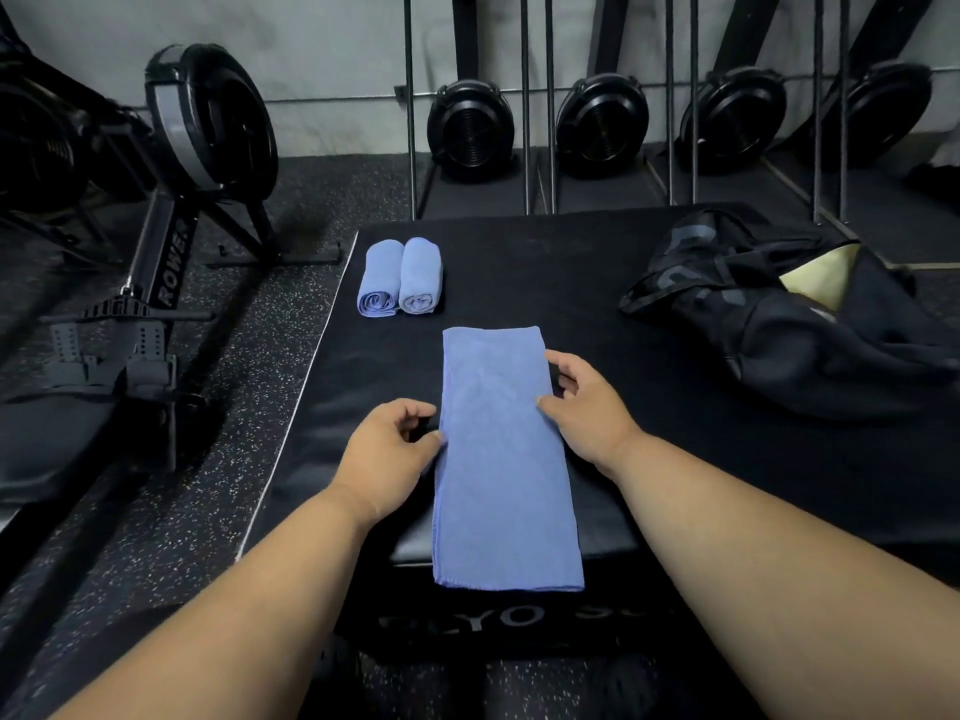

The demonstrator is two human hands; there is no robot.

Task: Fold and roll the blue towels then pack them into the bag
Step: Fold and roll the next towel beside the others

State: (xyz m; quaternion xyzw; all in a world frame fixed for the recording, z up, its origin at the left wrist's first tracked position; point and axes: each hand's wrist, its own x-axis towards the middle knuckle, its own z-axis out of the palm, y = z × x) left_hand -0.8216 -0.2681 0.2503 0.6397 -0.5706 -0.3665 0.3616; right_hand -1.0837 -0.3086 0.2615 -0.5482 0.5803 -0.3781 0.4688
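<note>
Head view looks down on a folded blue towel (501, 459) lying as a long strip on a black padded box (597, 283), which serves as the desk. The strip runs away from the person, and its near end hangs slightly over the box's front edge, above faint lettering on the front face.

At the towel's left edge sits the left hand (387, 454), fingers (415, 407) loosely curled, with the thumb tip touching the cloth; they do not close round it. At the towel's right edge sits the right hand (587, 402), fingers (563, 358) bent and spread a little, with the fingertips and thumb resting against the edge of the cloth. Whether they actually pinch the cloth cannot be told.

Farther back on the box, toward its left rear corner, two rolled blue towels (400, 278) lie side by side and touching, their spiral ends facing the person. They are well apart from the strip.

On the right side of the box lies a black bag (779, 324), slumped and open at the top, with a pale yellow lining or item showing in the opening.

Left of the box, on the speckled rubber floor (218, 459), stands a rowing machine (171, 210). More flywheel units (470, 127) stand upright in a row against the wall behind.
</note>
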